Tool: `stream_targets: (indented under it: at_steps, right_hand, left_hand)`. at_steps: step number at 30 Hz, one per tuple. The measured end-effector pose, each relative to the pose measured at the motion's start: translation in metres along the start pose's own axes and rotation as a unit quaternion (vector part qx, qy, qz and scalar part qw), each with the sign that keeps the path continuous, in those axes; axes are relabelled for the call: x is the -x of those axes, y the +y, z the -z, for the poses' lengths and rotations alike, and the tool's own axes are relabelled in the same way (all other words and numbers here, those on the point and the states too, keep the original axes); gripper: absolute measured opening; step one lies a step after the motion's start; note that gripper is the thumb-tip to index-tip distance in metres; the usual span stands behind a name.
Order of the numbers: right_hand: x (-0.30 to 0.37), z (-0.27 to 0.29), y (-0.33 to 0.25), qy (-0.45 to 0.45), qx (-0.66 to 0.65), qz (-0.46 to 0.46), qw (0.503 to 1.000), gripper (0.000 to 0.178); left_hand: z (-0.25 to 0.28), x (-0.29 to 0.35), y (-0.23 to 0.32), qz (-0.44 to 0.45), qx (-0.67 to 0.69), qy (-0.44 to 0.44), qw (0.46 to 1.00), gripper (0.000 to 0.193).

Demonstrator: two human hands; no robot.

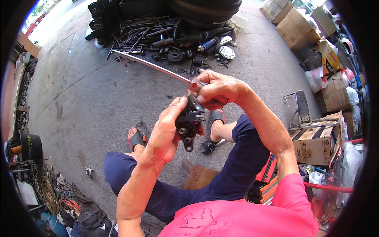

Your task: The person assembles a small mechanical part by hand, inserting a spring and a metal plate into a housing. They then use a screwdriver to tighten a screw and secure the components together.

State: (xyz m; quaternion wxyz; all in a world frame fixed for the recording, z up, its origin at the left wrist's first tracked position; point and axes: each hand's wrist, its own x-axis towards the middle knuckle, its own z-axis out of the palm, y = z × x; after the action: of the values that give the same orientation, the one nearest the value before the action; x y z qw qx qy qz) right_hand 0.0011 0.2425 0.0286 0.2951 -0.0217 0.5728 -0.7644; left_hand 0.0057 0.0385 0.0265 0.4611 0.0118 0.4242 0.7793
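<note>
In front of my knees, my left hand (162, 132) grips a black metal mechanical part (187, 129) with a lug and a hole at its lower end. My right hand (222, 89) is closed round the handle of a long screwdriver (154, 68). The screwdriver's bright shaft points up and to the left, away from the part. A clear reddish piece of its handle shows beside my thumb. The fingertips of my right hand are against or very near the top of the black part; whether they also hold a small piece is hidden.
Ahead on the concrete floor (75, 106) lie metal rods (140, 31), dark parts and a spray can (207, 45). Cardboard boxes (296, 29), a small folding chair (302, 108) and a red-rimmed basket (327, 188) line the right. Cables and scrap (71, 203) lie lower left.
</note>
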Motion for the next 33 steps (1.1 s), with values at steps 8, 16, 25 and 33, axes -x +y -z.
stream_targets:
  at_steps: [8, 16, 25, 33]
  right_hand:
    - [-0.008, -0.032, -0.005, 0.222, 0.209, 0.084, 0.949, 0.034]
    - [-0.012, -0.052, 0.003, 0.307, 0.283, 0.164, 0.894, 0.018]
    - [-0.016, -0.056, 0.006, 0.353, 0.251, 0.149, 0.889, 0.017]
    - [-0.013, -0.051, 0.003, 0.309, 0.219, 0.088, 0.921, 0.019]
  left_hand:
    - [0.014, -0.006, 0.002, -0.096, 0.027, 0.105, 0.99, 0.017]
    - [0.023, -0.013, -0.002, -0.05, 0.143, 0.144, 0.978, 0.023]
    - [0.024, -0.018, -0.003, -0.082, 0.107, 0.173, 0.976, 0.022]
    - [0.024, -0.02, -0.007, -0.105, 0.052, 0.206, 0.972, 0.019]
